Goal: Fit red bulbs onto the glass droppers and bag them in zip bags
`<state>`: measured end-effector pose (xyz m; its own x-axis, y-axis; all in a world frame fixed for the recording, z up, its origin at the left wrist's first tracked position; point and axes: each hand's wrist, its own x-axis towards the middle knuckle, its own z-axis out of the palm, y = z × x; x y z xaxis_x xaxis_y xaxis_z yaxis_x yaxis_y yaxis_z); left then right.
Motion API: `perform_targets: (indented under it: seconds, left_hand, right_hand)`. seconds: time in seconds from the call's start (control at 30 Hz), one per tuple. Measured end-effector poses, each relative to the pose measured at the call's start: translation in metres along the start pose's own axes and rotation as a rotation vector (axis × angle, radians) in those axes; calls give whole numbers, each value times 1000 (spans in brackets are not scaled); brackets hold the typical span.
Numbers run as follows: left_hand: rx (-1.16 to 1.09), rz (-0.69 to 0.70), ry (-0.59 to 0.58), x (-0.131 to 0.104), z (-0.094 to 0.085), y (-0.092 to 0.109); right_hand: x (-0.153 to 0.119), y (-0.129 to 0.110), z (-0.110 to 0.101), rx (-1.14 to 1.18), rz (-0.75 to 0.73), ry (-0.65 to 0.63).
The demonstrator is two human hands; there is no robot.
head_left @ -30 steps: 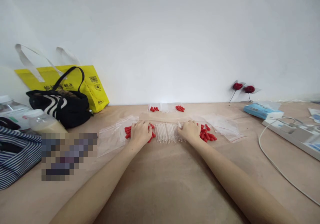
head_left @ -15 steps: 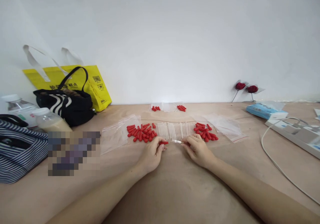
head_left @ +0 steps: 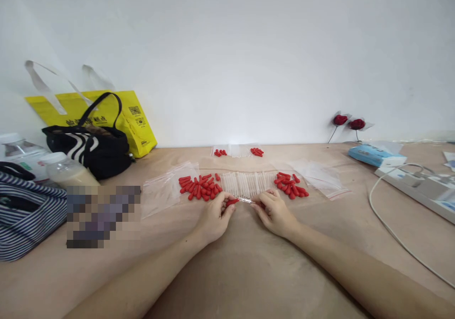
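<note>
While the left hand (head_left: 213, 219) pinches a red bulb (head_left: 232, 202) between nearly closed fingers, the right hand (head_left: 277, 214), closed similarly, holds a clear tube (head_left: 245, 200) by its three-o'clock end, at twelve o'clock from the person. The bulb seems soft, light; the tube stiff, slippery, perhaps fragile, so gripping near its end is wiser. The table (head_left: 249, 271) looks smooth; at ten o'clock, a yellow bag (head_left: 140, 141) leans near the pale wall (head_left: 241, 63).

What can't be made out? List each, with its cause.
All in the head view:
Whether red cap meets clear tube: too small.
Tube's right end: hidden by right hand.
Striped bag, left side: frame edge.
Yellow bag, lower part: black bag.
Pixelated patch: contents obscured.
</note>
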<state>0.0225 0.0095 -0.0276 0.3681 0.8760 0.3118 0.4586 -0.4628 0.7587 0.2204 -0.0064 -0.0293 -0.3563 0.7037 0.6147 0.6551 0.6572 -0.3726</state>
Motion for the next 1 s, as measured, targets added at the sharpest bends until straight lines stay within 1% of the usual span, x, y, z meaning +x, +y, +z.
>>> perform_targets:
  seconds: [0.17,0.33,0.43,0.53,0.63,0.73,0.9,1.0]
  left_hand:
    - [-14,-4,10,0,1,-1]
    - [21,18,9,0,0,-2]
    - [76,65,39,1,-1,3]
    - [160,149,84,2,-3,10]
    - [191,222,91,3,-4,13]
    - [191,246,116,3,-3,13]
    - [206,248,150,2,-3,11]
    - [213,319,164,1,-3,10]
  right_hand:
    - [0,1,0,-21,0,-8]
    - [-1,2,0,-31,-54,-46]
    - [-2,3,1,-54,-95,-56]
    - [-2,4,0,-74,-127,-66]
    - [-2,4,-1,-87,-147,-61]
    - [-2,3,-3,-84,-168,-63]
    - [-3,0,-3,-50,-216,-59]
    - [-3,-1,-4,-78,-264,-9]
